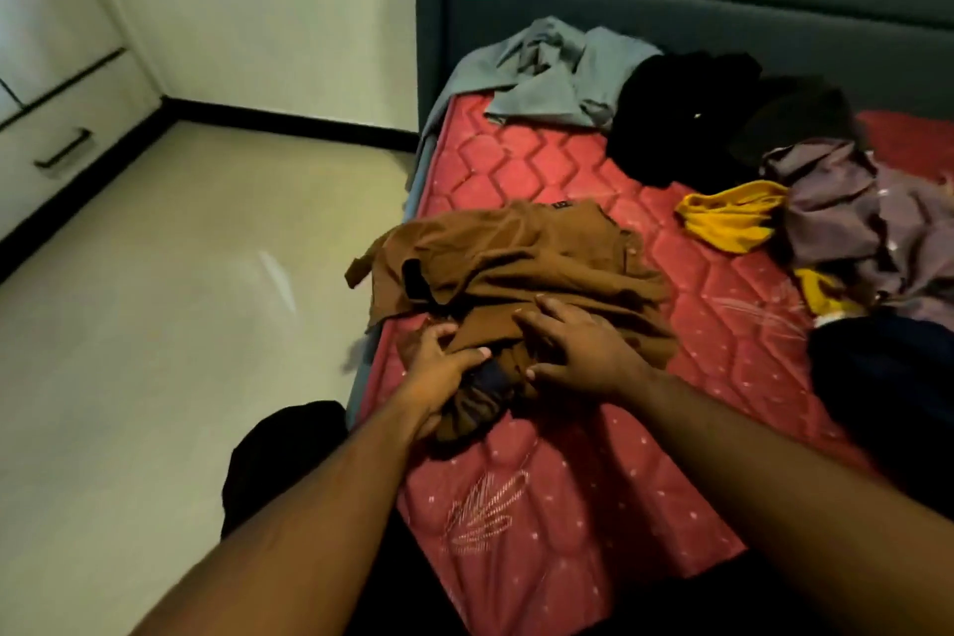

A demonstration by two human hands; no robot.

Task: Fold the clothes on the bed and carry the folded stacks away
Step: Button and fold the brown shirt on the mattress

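A crumpled brown cotton shirt (521,269) lies at the near left edge of the red quilted mattress (557,160), one sleeve hanging over the side; the left hand (439,377) curls its fingers and thumb round a bunched fold of it, while the right hand (578,346) presses on the cloth with fingers spread and nearly straight. Farther back, against the grey-blue padded headboard (671,0), sit a rumpled grey garment (552,72) and a black heap (686,114). To the right, a yellow piece (733,217), mauve cloth (857,217) and dark navy fabric (888,377) crowd the mattress.
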